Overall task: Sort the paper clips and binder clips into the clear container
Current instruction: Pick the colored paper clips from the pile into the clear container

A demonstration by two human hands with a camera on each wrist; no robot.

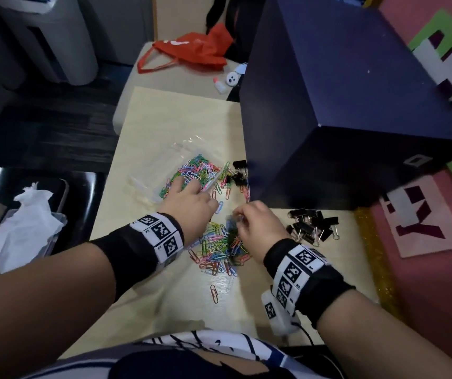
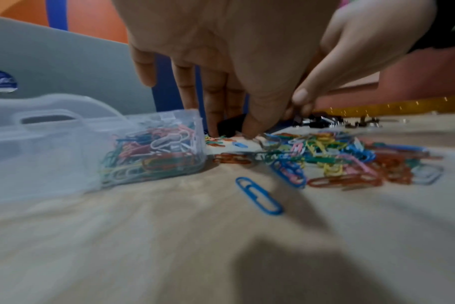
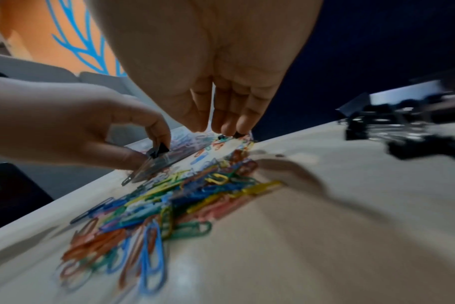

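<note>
A clear container point(image 1: 177, 149) point(image 2: 52, 144) lies on the pale table, with coloured paper clips point(image 1: 197, 170) heaped in its near end. My left hand point(image 1: 192, 192) point(image 2: 231, 131) point(image 3: 153, 144) hangs at the container's right edge and pinches a black binder clip point(image 3: 159, 149) with silver handles. A loose pile of paper clips point(image 1: 219, 247) point(image 2: 338, 156) point(image 3: 169, 197) lies nearer me. My right hand point(image 1: 239, 217) point(image 3: 210, 127) point(image 2: 303, 105) hovers over its far end, thumb and fingertips bunched on a small blurred bluish bit, seemingly paper clips. Black binder clips point(image 1: 312, 227) point(image 3: 403, 127) are heaped to the right, and a few more point(image 1: 239, 173) lie beside the container.
A tall dark blue box point(image 1: 342, 105) stands close on the right behind the clips. A red bag point(image 1: 192, 50) and a small white bottle point(image 1: 220, 84) lie at the table's far end. Left of the table is a tray with white tissue point(image 1: 25, 222). A lone red clip point(image 1: 213, 294) lies nearer me.
</note>
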